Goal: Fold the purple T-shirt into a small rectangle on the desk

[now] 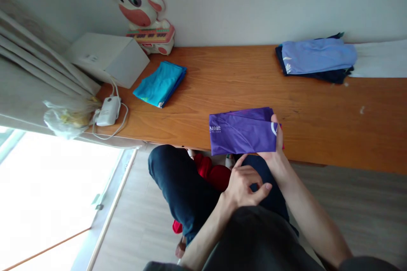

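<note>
A folded purple cloth (240, 133), with white print at its left end and a white curved mark at its right end, is held at the table's front edge. My right hand (272, 149) grips its right end, the thumb on the near side and the other fingers hidden beneath or behind it. A bit of red shows beside that thumb. Below the cloth, over my lap, my left hand (246, 184) has its thumb spread away and index finger stretched towards the cloth's lower edge. Nothing is visible in it, and whether that fingertip touches the fabric is unclear.
Folded blue cloths (160, 82) lie at the left of the wooden table (222, 76). A stack topped by a light-blue cloth (319, 56) sits at the back right beside white material (381, 59). A white box (110, 57), cow toy (140, 8) and corded white adapter (109, 111) occupy the left end.
</note>
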The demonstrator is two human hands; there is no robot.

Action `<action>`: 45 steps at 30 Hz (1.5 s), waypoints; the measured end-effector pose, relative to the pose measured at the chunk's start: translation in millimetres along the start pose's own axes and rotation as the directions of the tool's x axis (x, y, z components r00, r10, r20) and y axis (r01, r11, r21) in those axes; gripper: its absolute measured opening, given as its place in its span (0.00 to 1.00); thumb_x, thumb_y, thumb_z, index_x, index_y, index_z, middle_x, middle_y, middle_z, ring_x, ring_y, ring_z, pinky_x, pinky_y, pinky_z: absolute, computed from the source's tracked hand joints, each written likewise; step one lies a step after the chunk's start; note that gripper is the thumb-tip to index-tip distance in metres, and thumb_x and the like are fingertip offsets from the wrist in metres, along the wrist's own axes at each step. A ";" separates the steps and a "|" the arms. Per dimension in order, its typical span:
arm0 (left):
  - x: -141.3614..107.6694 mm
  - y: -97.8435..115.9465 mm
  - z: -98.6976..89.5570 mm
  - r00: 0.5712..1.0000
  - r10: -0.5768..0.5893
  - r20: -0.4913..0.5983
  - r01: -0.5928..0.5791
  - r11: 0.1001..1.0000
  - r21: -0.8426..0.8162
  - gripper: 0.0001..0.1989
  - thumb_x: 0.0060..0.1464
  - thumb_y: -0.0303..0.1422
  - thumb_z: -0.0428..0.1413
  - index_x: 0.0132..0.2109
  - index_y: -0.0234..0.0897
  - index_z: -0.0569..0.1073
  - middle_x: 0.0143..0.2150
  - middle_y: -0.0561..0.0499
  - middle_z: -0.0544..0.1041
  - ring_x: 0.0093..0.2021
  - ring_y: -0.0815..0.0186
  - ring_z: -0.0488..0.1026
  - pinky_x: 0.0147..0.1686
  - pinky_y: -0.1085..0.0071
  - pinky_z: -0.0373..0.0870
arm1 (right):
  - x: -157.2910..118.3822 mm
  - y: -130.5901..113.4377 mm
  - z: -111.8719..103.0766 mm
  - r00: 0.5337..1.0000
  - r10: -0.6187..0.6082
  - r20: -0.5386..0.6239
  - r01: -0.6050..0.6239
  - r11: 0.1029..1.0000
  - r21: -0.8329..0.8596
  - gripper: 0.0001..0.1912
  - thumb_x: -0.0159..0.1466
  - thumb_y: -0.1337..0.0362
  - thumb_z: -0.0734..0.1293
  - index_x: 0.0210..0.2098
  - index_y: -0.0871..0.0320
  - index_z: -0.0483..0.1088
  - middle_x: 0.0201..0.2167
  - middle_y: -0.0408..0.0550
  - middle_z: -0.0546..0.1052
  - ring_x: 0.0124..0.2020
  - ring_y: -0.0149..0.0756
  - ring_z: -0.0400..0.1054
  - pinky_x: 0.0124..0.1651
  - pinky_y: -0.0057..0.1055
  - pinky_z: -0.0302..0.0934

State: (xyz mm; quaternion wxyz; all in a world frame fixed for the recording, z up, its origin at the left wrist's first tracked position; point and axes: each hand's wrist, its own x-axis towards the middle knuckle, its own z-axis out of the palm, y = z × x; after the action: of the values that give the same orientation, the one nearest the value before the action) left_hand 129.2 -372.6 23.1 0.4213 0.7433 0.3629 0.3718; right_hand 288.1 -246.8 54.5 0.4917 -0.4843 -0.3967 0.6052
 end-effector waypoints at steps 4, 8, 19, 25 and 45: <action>3.0 -13.7 -16.7 0.998 -0.042 0.038 0.034 0.982 0.186 0.22 0.70 0.50 0.63 0.30 0.44 0.80 0.28 0.52 0.83 0.34 0.59 0.84 0.78 0.43 0.61 | -9.2 7.6 -20.2 0.985 0.166 0.049 -0.167 0.986 0.011 0.43 0.73 0.26 0.61 0.66 0.52 0.80 0.54 0.58 0.89 0.65 0.65 0.81 0.69 0.67 0.75; 11.8 -12.8 -20.8 0.994 -0.040 0.100 0.015 0.971 0.238 0.24 0.72 0.52 0.61 0.30 0.43 0.82 0.29 0.50 0.84 0.34 0.58 0.84 0.68 0.48 0.68 | -17.5 11.3 -32.2 0.995 0.085 0.051 -0.073 0.976 -0.204 0.43 0.67 0.42 0.77 0.77 0.42 0.69 0.71 0.51 0.81 0.71 0.60 0.76 0.74 0.62 0.71; 9.5 -12.8 -41.5 0.991 -0.099 -0.091 0.119 0.960 0.252 0.26 0.73 0.53 0.60 0.29 0.44 0.81 0.28 0.49 0.84 0.34 0.56 0.83 0.55 0.50 0.70 | 7.2 2.5 -64.5 0.972 -0.149 -0.181 0.078 0.933 -0.350 0.53 0.63 0.56 0.75 0.85 0.39 0.59 0.73 0.49 0.79 0.71 0.61 0.77 0.71 0.66 0.75; 12.9 -12.9 -46.1 0.987 -0.112 -0.112 0.138 0.955 0.262 0.25 0.72 0.54 0.61 0.30 0.45 0.82 0.28 0.50 0.83 0.35 0.56 0.83 0.58 0.51 0.69 | 6.2 9.3 -95.5 0.968 -0.209 -0.142 0.106 0.847 -0.521 0.56 0.63 0.59 0.72 0.87 0.38 0.51 0.83 0.47 0.67 0.79 0.57 0.68 0.78 0.66 0.67; 8.2 -21.5 -47.1 0.979 -0.119 -0.166 0.145 0.978 0.153 0.34 0.76 0.55 0.53 0.23 0.44 0.75 0.22 0.50 0.76 0.29 0.59 0.78 0.49 0.54 0.73 | -6.2 10.2 -109.7 0.965 -0.251 -0.078 0.143 0.751 -0.645 0.44 0.68 0.59 0.71 0.82 0.45 0.67 0.80 0.45 0.71 0.81 0.58 0.65 0.84 0.65 0.56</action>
State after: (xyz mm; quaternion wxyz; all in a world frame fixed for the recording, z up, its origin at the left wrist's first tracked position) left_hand 87.6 -340.6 23.2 0.3530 0.7183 0.4726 0.3687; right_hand 393.3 -254.5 22.2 0.3909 -0.6236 -0.5854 0.3400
